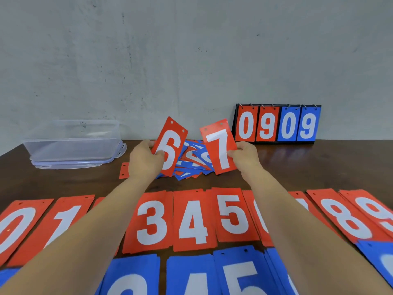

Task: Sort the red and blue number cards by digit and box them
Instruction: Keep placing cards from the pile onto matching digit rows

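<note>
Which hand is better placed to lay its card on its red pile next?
Likely the right hand: its red 7 belongs beside that arm, left of the 8 pile; the left hand must carry its red 6 across.

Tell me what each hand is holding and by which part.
The left hand pinches the red 6 card by its left edge; the right hand pinches the red 7 card by its right edge.

We see matt cards (pixel 192 220) on a glossy dark wood table (pixel 297 165); left of them, a clear plastic box (pixel 72 143).
</note>
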`<state>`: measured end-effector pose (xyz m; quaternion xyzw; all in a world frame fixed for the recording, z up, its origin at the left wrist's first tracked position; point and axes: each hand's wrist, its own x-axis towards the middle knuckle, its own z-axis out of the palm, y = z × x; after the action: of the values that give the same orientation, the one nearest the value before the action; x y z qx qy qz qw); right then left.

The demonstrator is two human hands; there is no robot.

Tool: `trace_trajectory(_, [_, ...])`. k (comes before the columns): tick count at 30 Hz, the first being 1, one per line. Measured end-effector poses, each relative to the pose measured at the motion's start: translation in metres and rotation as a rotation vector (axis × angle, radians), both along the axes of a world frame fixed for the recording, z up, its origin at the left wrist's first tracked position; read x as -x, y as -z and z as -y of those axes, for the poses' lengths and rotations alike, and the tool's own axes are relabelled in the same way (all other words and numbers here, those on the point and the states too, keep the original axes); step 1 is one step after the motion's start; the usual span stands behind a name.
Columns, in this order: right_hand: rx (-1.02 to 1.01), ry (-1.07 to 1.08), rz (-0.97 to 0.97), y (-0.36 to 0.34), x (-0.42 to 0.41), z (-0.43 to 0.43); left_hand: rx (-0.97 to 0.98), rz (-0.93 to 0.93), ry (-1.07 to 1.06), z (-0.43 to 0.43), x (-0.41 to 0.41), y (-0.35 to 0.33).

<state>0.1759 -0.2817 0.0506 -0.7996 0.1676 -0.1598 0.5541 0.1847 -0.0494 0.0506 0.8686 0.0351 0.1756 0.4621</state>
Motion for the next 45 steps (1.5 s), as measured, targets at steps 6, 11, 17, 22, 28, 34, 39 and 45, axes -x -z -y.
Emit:
trace_trajectory(6, [-0.018, -0.021, 0.028, -0.017, 0.046, 0.022, 0.093, -0.017, 0.047, 0.03, 0.039, -0.014])
trace_trajectory(11, [-0.025, -0.014, 0.05, -0.021, 0.084, 0.054, 0.149, -0.058, 0.087, 0.065, 0.069, -0.013])
trace_trajectory(17, [0.0, 0.016, 0.009, -0.017, 0.127, 0.103, 0.234, -0.143, 0.173, 0.111, 0.105, -0.007])
trace_trajectory(22, [-0.009, 0.032, -0.003, -0.01, 0.157, 0.135, 0.257, -0.179, 0.19, 0.144, 0.13, -0.004])
trace_trajectory(28, [-0.021, 0.038, -0.01, -0.006, 0.182, 0.168, 0.241, -0.247, 0.151, 0.171, 0.152, 0.001])
trace_trajectory(34, [0.029, 0.012, -0.025, 0.001, 0.192, 0.18, 0.189, -0.304, 0.079, 0.191, 0.165, 0.004])
trace_trajectory(39, [0.046, -0.039, -0.072, 0.022, 0.183, 0.171, 0.062, -0.323, 0.09, 0.199, 0.161, 0.018])
trace_trajectory(45, [0.41, -0.024, -0.201, 0.047, 0.17, 0.164, -0.248, -0.292, 0.12, 0.203, 0.161, 0.033])
